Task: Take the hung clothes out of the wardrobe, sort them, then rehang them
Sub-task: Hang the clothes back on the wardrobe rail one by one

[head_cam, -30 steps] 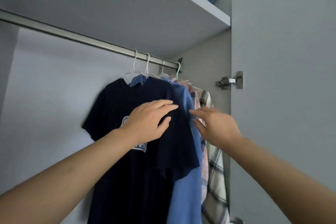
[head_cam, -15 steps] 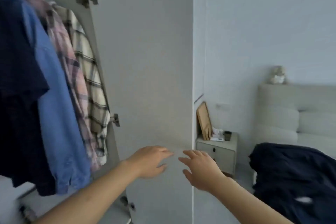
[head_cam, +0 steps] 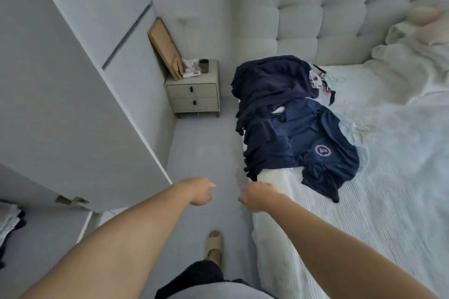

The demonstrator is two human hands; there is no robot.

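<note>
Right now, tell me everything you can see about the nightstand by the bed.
The nightstand is a small pale beige cabinet with two drawers, each with a small dark pull, on short legs. It stands on the floor in the corner, between the wardrobe side and the headboard. On top sit a dark cup and some small white and red items, and a brown board leans on the wall there. Neither hand touches it.

left arm: stretched forward, bare | left hand (head_cam: 200,191): fingers loosely curled, no grip on anything | right arm: stretched forward, bare | right hand (head_cam: 258,196): fingers relaxed, holding nothing | hands: near each other, apart
</note>
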